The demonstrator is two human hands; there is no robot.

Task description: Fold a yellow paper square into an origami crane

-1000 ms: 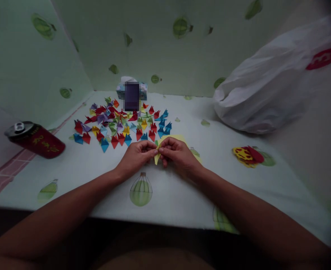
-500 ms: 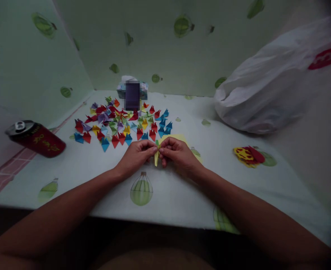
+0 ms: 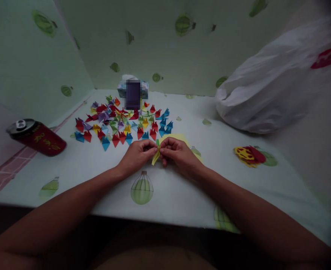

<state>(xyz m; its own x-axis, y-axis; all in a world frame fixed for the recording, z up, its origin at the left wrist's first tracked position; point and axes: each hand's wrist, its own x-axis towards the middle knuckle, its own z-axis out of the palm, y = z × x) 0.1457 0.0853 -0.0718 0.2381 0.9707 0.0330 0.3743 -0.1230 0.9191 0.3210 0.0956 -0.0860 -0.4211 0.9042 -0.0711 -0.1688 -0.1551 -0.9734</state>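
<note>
My left hand (image 3: 137, 155) and my right hand (image 3: 176, 154) meet at the fingertips over the table, both pinching a small folded yellow paper piece (image 3: 155, 158) whose tip points down and left. A yellow paper sheet (image 3: 179, 138) lies flat under and behind my right hand. Just beyond my hands spreads a pile of several small folded paper pieces (image 3: 123, 122) in red, blue, yellow, green and purple.
A red can (image 3: 37, 137) lies on its side at the left. A tissue box (image 3: 131, 88) stands at the back by the wall. A large white plastic bag (image 3: 272, 82) fills the right rear. Red and yellow paper scraps (image 3: 249, 155) lie at the right.
The yellow piece's lower tip has swung slightly to the left between my fingers. My hands have stayed in the same spot.
</note>
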